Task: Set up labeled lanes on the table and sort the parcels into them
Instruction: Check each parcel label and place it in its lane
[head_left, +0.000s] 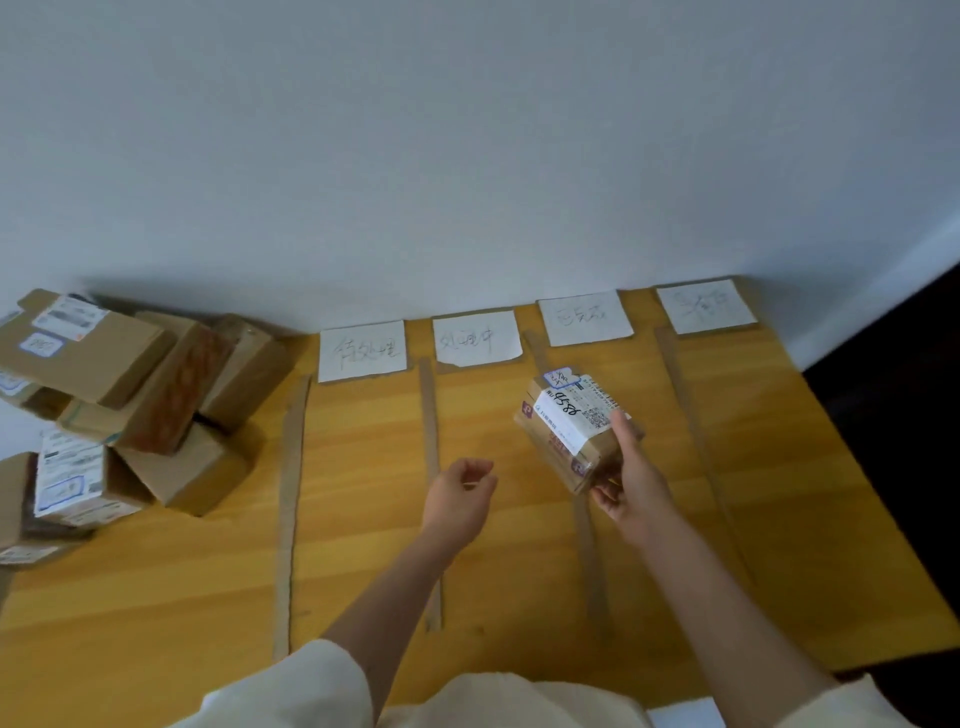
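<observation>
**Parcel held over the third lane**

The right hand (631, 483) grips a small brown parcel (571, 431) at its near end, thumb on top over the white shipping label and fingers (605, 493) curled underneath. The parcel is tilted and held above the desk (363, 519), over the strip (589, 561) between the second and third lanes, just in front of the third card (584, 318).

The left hand (462, 493) hovers over the second lane, fingers loosely curled and holding nothing.

Four white cards with handwriting lie in a row at the far edge of the desk against the wall (467, 156): first card (362, 351), second card (477, 338), the third, and fourth card (705, 305). Cardboard strips run from the cards toward the person, marking the lanes.

A pile of parcels (130, 395) sits at the left end of the desk, outside the lanes, boxes leaning on one another.
</observation>
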